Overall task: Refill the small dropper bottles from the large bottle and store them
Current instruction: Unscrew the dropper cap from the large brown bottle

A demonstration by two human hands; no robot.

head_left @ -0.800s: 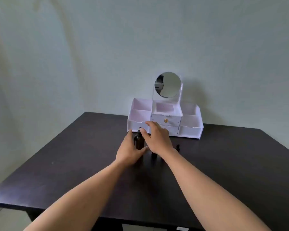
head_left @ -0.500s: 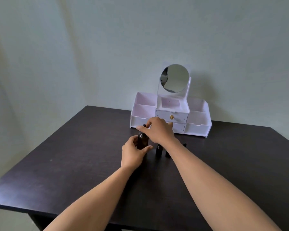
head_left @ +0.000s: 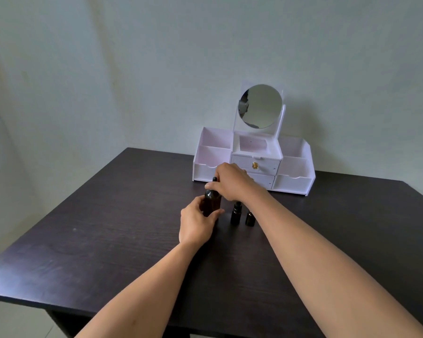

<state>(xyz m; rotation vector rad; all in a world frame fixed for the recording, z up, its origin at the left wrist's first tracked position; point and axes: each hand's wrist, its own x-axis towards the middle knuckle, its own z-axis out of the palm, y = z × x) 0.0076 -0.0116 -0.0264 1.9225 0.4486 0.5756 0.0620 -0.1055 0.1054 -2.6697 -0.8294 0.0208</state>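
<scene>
A large dark amber bottle stands upright on the dark table. My left hand grips its body from the near side. My right hand is over the bottle's top and pinches its black dropper cap. Two small dark dropper bottles stand just right of it: one with a black cap, and a shorter one beside it, partly hidden by my right wrist.
A white organiser with open compartments, two middle drawers and a round mirror stands at the back of the table against the wall. The table's near edge runs across the bottom of the view.
My right hand has settled its fingers onto the large bottle's cap. My left hand keeps its hold on the bottle's body. The camera has shifted slightly.
</scene>
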